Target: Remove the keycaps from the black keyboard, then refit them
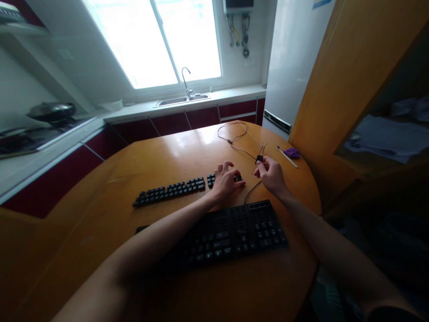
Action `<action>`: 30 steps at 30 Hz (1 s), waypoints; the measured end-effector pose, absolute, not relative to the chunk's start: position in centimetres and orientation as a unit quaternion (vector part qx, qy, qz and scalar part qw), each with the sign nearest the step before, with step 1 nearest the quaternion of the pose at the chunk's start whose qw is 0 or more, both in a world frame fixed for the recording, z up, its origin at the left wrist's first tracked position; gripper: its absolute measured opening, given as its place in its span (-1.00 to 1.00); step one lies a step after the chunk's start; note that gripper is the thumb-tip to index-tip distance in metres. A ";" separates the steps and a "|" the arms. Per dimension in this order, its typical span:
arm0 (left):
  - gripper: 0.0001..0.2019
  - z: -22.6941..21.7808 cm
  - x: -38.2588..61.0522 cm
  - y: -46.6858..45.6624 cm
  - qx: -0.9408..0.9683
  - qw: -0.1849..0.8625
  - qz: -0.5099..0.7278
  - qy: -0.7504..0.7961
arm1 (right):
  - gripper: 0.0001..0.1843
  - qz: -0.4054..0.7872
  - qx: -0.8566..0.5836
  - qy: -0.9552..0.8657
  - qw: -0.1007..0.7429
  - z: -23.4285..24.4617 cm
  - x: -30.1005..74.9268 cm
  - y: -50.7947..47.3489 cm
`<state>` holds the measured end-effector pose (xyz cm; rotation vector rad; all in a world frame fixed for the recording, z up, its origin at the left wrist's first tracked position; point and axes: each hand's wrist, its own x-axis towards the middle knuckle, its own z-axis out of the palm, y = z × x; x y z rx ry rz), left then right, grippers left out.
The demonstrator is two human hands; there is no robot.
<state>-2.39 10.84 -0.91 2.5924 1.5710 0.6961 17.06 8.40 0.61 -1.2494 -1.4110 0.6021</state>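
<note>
My left hand [226, 181] reaches over the right end of a row of loose black keycaps [170, 191] on the table. Its thumb and index finger close around a black keycap [239, 178], while the other fingers are bent and apart. My right hand [271, 173] pinches a small black square piece [259, 158] just above the table; it looks like a keycap, but its exact kind is unclear. Nearer to me lies a black keyboard [234, 230], partly covered by my left forearm. Keys remain on its lower rows and right block, and its upper part shows bare sockets.
A thin cable [246, 129] loops across the far side of the wooden table [161, 154]. On the right lie a white brush-like stick [287, 157] and a purple cloth [291, 153]. Beyond are a sink [172, 102], a refrigerator [288, 67] and a wooden partition [321, 89].
</note>
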 end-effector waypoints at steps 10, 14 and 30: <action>-0.58 -1.0 -2.4 10.9 0.824 0.003 0.238 0.514 | -0.73 0.246 -0.528 -0.600 0.548 0.4 17.1 8.5; -0.58 -1.2 -2.5 11.1 0.822 0.003 0.241 0.515 | -0.77 0.244 -0.528 -0.603 0.546 0.5 17.1 8.4; -0.57 -1.6 -2.7 11.4 0.823 0.009 0.249 0.511 | -0.75 0.249 -0.525 -0.609 0.540 0.4 17.0 8.4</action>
